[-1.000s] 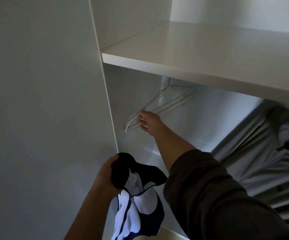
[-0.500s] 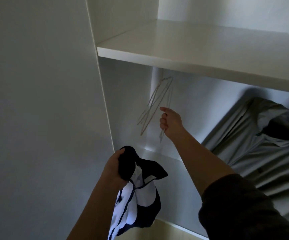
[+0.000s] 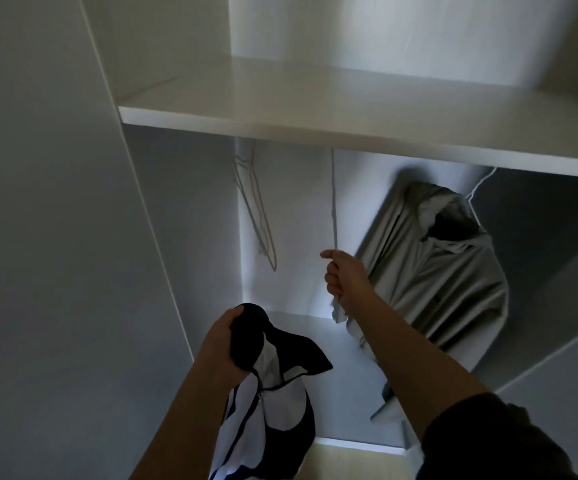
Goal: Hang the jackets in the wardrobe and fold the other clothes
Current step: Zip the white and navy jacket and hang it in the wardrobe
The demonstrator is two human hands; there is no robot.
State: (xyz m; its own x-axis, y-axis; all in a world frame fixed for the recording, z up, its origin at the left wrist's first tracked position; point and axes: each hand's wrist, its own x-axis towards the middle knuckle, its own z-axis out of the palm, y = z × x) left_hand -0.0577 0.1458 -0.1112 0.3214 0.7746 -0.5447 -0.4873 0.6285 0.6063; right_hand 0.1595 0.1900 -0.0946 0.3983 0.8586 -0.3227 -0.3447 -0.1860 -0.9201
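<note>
Left hand [image 3: 220, 344] grips the navy-and-white jacket [image 3: 273, 403]; right hand [image 3: 344, 277], farther in, holds a wire hanger [image 3: 333, 202] below the shelf [image 3: 315, 112].

Beneath the white shelf [image 3: 315, 124] hang wire hangers [image 3: 259, 221] and a grey shirt [image 3: 436, 271].

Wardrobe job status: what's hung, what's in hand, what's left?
Done: one grey collared garment hangs under the white shelf. In hand: left hand grips the navy-and-white zip jacket; right hand grips a thin wire hanger. Left: jacket onto hanger, then hung; folding not in view.
</note>
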